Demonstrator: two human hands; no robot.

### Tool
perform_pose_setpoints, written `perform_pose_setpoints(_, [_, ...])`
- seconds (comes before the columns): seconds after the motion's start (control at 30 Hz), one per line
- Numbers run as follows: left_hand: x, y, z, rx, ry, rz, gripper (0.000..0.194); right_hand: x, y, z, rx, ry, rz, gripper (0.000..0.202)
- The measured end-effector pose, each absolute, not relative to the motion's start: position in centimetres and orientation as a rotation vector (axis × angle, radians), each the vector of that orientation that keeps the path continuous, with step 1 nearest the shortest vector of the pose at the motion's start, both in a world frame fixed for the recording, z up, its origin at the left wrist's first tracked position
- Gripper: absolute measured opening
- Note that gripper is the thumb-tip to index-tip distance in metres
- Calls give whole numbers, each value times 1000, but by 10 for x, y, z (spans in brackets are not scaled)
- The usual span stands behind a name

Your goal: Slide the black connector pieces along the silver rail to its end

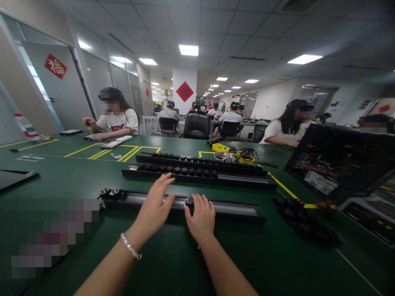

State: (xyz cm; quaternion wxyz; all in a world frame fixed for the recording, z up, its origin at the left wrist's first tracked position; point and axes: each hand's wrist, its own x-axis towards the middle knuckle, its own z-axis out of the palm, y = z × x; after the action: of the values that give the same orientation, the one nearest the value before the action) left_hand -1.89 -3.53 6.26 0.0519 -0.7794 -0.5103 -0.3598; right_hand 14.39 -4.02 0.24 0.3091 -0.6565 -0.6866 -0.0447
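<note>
In the middle of the green table lies a long black channel rail (228,207) with a grey inside. My right hand (201,216) is at this rail, its thumb and fingers closed about a small black block-like part (189,201) that sits in the channel. The fingers partly cover that part. My left hand (156,203) is over the rail, further left, with fingers stretched and thumb apart, holding nothing. Several small black parts (112,192) stand at the rail's left end.
Behind are two more black rails (247,179) bearing rows of small black parts. A pile of black parts (305,220) lies on the right, near an open black case (342,160). Further back are a metal bowl (224,157) and a yellow bin (220,147). Co-workers sit across the table.
</note>
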Motion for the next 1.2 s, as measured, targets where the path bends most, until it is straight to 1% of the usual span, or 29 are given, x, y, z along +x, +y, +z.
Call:
perform_pose_setpoints(0.17, [0,-24,18,-2467,-1632,-844,46,143,-38,1,-1733,-1783,-117,42])
perform_pose_setpoints(0.3, [6,-30,-1,-2452,-1583,-716,41,142,-36,0,-1739,-1763,-127,40])
perform_pose_setpoints(0.53, [11,-36,1,-2427,-1605,-671,40,141,-36,2,-1749,-1753,-118,39])
perform_pose_setpoints(1.2, [11,-35,-1,-2427,-1614,-734,40,143,-34,3,-1746,-1718,-78,36])
